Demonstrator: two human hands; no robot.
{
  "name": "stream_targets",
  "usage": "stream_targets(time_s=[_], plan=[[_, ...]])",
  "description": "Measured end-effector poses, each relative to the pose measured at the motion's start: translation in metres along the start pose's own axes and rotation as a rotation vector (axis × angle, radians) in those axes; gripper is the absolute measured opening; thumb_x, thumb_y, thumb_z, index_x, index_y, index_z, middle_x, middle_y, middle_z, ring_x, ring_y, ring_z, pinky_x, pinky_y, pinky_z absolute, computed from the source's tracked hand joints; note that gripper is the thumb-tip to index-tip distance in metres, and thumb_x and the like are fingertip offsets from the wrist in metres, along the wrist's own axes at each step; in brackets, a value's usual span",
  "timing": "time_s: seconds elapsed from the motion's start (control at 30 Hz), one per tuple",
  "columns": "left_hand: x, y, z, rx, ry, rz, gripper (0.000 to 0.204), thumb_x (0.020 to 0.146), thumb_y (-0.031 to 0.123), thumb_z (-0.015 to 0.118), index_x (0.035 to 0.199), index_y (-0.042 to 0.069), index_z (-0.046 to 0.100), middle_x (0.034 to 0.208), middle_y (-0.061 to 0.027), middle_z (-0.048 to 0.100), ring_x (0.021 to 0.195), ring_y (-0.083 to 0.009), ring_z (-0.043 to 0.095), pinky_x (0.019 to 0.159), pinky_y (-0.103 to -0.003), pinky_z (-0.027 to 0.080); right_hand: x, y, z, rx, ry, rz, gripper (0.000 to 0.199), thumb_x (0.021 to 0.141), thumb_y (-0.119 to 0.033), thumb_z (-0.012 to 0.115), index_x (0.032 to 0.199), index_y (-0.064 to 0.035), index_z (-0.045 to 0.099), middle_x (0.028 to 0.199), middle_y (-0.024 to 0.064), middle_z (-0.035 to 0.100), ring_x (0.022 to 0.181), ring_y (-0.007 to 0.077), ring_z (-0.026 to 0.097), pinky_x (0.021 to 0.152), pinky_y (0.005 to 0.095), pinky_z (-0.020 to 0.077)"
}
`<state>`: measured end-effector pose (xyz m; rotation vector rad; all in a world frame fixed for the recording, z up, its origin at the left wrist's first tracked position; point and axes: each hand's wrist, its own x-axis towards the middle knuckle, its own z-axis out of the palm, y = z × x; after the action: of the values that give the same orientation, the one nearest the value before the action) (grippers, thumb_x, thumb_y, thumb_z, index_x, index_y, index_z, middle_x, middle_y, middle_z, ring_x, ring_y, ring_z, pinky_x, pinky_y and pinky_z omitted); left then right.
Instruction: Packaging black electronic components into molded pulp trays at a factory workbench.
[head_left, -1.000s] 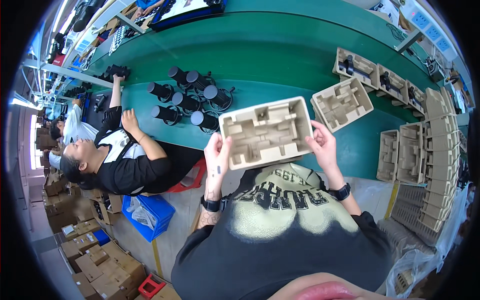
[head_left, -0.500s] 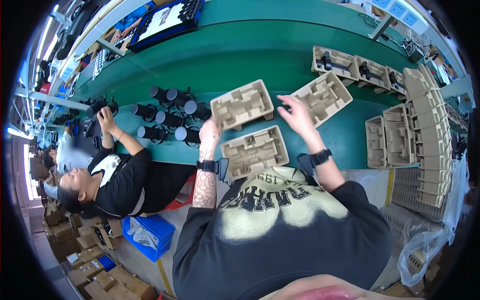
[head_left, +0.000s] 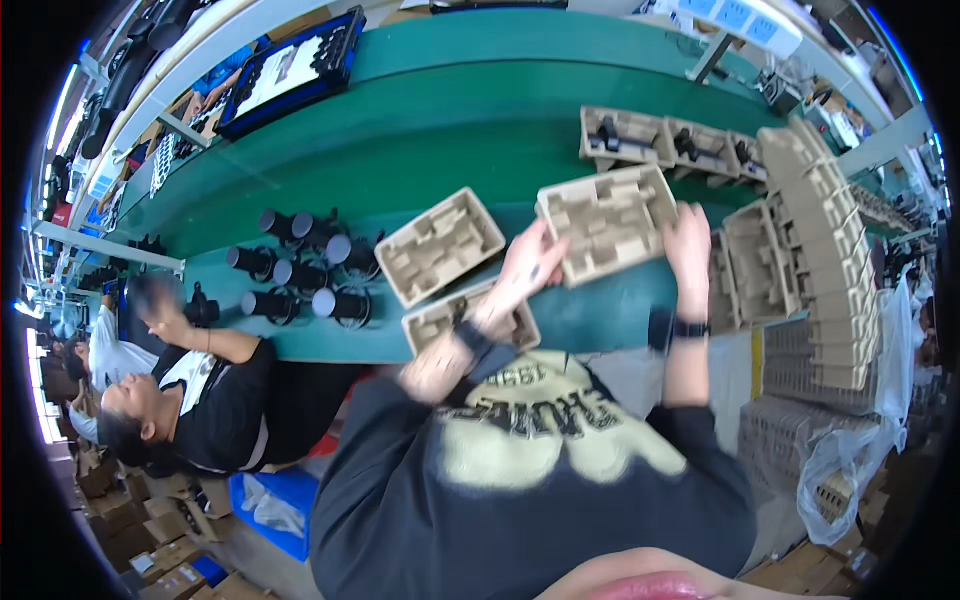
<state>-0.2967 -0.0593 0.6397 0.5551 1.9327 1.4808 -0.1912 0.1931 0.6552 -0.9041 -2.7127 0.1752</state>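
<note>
Held pulp tray: the moulded cardboard tray [head_left: 608, 222] is lifted over the green conveyor belt [head_left: 420, 150], both hands on it, right of the two trays lying flat.
Co-worker: a seated person [head_left: 215, 400] at the belt's near edge, far left, one hand up by the black parts.
Black cylinders: a cluster of black cylindrical parts [head_left: 300, 270] stands on the belt, left of the held tray.
Laid trays: one empty tray [head_left: 438, 245] lies on the belt just left of the held tray; another [head_left: 470, 322] lies nearer the belt's near edge, partly hidden by the forearm.
Left hand: the left hand [head_left: 525, 268] grips the held tray's left edge, fingers closed round it.
Right hand: the right hand [head_left: 690, 245] clasps its right edge.
Progress: two trays look set out; this one is not yet down.
Stack: a tall stack of empty trays [head_left: 830, 250] stands right of the held tray, so plenty appear left.
</note>
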Motion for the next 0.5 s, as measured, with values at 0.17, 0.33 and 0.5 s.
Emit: stream_targets(time_s=[0.17, 0.33, 0.5], plan=[[-0.022, -0.026, -0.011, 0.386, 0.083, 0.127, 0.037, 0.092, 0.033, 0.053, 0.079, 0.0, 0.062, 0.059, -0.0067, 0.059, 0.049, -0.0141, 0.057, 0.046, -0.031, 0.043, -0.094, 0.008, -0.007, 0.951, 0.217, 0.176, 0.028, 0.076, 0.004, 0.056, 0.103, 0.0033, 0.059, 0.096, 0.0123, 0.063, 0.086, 0.0186, 0.061, 0.077, 0.03, 0.0478], [-0.027, 0.022, -0.021, 0.361, 0.188, 0.25, 0.034, 0.088, 0.029, 0.059, 0.071, 0.0, 0.058, 0.055, -0.0088, 0.053, 0.047, -0.0176, 0.05, 0.047, -0.034, 0.04, -0.071, 0.015, 0.017, 1.186, 0.143, 0.287, 0.03, 0.078, 0.006, 0.054, 0.107, 0.0041, 0.058, 0.098, 0.0087, 0.063, 0.087, 0.0116, 0.058, 0.078, 0.026, 0.0472], [-0.011, 0.034, -0.029, 0.397, 0.23, 0.225, 0.031, 0.084, 0.025, 0.064, 0.068, 0.001, 0.053, 0.053, -0.013, 0.048, 0.046, -0.0214, 0.045, 0.048, -0.034, 0.038, -0.084, -0.022, -0.028, 1.285, 0.323, 0.341, 0.033, 0.079, 0.007, 0.055, 0.111, 0.0043, 0.056, 0.098, 0.0072, 0.063, 0.086, 0.0126, 0.06, 0.082, 0.0243, 0.0466]])
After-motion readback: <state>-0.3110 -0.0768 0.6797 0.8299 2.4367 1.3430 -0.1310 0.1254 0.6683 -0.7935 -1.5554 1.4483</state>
